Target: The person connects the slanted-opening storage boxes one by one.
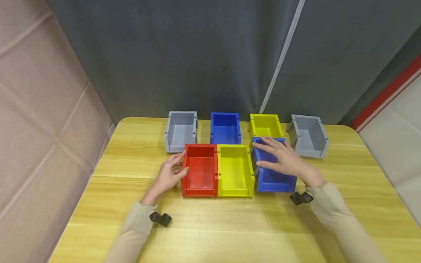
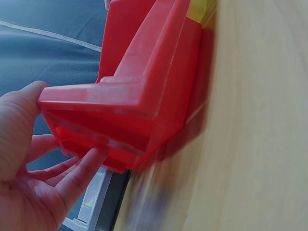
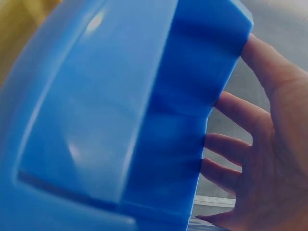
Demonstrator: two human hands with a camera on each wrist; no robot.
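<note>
In the head view a red bin point(image 1: 200, 170) and a yellow bin point(image 1: 234, 171) stand side by side on the table. My left hand point(image 1: 168, 175) is at the red bin's left side, and its thumb meets the rim in the left wrist view while the spread fingers lie against the side wall. Right of the yellow bin, a narrow gap away, is a blue bin point(image 1: 273, 182). Over it lies my right hand point(image 1: 281, 157), fingers stretched out toward its left and back rim. The right wrist view shows the right fingertips touching an edge of the blue bin point(image 3: 110, 106).
Behind them on the wooden table point(image 1: 214, 232) stand a grey bin point(image 1: 180, 133), a second blue bin point(image 1: 225, 128), a second yellow bin point(image 1: 265, 125) partly covered, and another grey bin point(image 1: 309, 135) at the right. A dark curtain point(image 1: 180, 55) hangs beyond the table's back edge.
</note>
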